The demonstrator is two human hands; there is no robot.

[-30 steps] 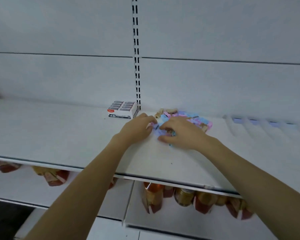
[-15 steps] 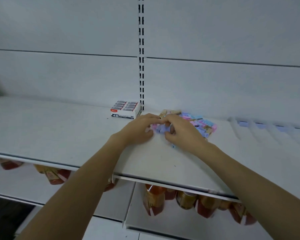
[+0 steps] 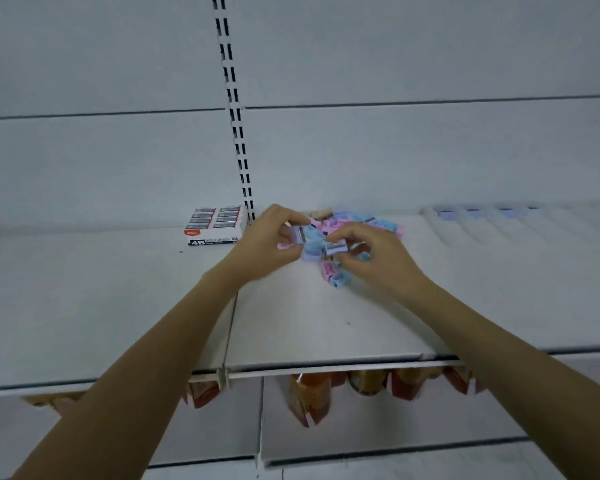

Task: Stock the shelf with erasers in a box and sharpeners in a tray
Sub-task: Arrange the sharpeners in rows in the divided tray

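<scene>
The left hand (image 3: 269, 245) pinches a small lilac plastic sharpener (image 3: 298, 234); the right hand (image 3: 378, 263), just beside it, pinches a second lilac sharpener (image 3: 336, 248). The heap of pastel plastic sharpeners (image 3: 368, 223) lies just beyond both hands, nearer the right.

Shelf (image 3: 84, 306): white, spans frame width; panel seam at centre.
Eraser box (image 3: 215, 225): flat on shelf, centre-left, at the back by slotted upright (image 3: 237, 133).
Sharpeners (image 3: 378, 225): loose pink/blue/purple pile, centre, near box's right.
Purple bits (image 3: 475, 213): right of centre, at shelf's back, blurred, can't ID.
</scene>
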